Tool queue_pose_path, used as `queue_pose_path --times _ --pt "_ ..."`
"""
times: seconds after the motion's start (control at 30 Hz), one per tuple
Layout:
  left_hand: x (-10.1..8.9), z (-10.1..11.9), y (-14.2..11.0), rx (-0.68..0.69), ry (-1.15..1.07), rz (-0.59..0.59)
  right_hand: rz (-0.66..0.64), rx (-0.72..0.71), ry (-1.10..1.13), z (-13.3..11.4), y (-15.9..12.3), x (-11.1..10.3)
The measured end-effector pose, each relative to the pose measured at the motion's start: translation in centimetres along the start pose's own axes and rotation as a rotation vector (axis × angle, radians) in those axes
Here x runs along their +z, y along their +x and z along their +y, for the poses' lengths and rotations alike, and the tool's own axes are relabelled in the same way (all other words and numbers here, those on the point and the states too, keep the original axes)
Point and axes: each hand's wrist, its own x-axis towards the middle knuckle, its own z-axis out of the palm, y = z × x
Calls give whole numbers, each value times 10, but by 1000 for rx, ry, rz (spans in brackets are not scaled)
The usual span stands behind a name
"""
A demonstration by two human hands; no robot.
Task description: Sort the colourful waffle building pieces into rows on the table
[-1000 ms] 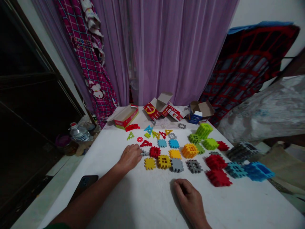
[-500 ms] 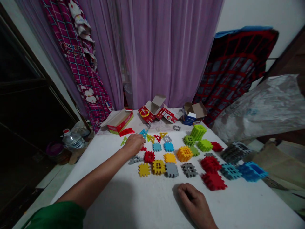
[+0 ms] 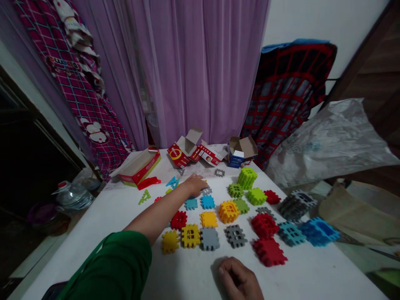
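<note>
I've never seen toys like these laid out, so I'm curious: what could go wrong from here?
The left hand is down among the small flat pieces, so a slip could scatter them. The left forearm also passes right beside the red waffle block and might nudge it out of line. The blue waffle blocks sit close to the edge of the table, so a bump might push them off.

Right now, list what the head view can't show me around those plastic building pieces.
Head view:
What lies under the left hand: covered by its palm and fingers.
Table surface beneath the left forearm: hidden by the arm.
Right hand: wrist cut off by the bottom edge.
Print on the red box: too small to read.
</note>
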Motion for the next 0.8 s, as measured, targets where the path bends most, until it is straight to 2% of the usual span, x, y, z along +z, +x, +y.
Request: queue_pose_path --times 0.2,0.4,0.47,0.53,0.63,0.8 --pt "-3 -5 13 46 57 11 -40 -64 -21 16 -1 4" --pt "-4 3 9 36 60 51 -30 -52 -3 7 1 3" --pt "-2 5 9 -25 -41 103 -7 -20 13 2 2 2" --pt "-1 6 9 -147 -215 178 -9 5 27 -2 3 0" --pt "1 5 12 -315 -418 284 -86 18 27 -7 6 -5" --pt "3 -1 16 -477 -640 354 -123 16 1 -11 11 -12"
